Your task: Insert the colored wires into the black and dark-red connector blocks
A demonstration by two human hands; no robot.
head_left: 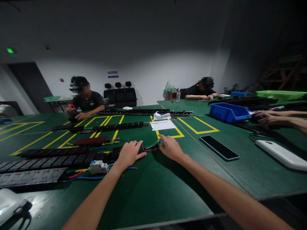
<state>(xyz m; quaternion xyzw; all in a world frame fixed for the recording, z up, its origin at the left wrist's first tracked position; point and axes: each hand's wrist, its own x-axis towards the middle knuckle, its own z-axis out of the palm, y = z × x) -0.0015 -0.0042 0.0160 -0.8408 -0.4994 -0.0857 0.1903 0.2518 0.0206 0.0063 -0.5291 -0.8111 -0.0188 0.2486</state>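
Observation:
My left hand (130, 154) lies over the end of a black socket strip (117, 152), fingers bent over its far side and thumb stretched along the near side. Out of that end come thin wires (152, 147), green-yellow, blue and red. At their tips is my right hand (170, 147), with its thumb and index finger closed on the wires; the exact pinch is partly hidden. Just left of my left wrist sits a white and blue circuit breaker (98, 167) with wires around it. Grey-faced socket strips (35, 177) with coloured leads lie to the left.
Beyond my hands lie a white paper (163, 125), a dark red strip (90, 141) and long black rails (144, 111). To the right are a phone (219, 147), a white device (280, 154) and a blue bin (229, 112). Co-workers sit around the green table (153, 198).

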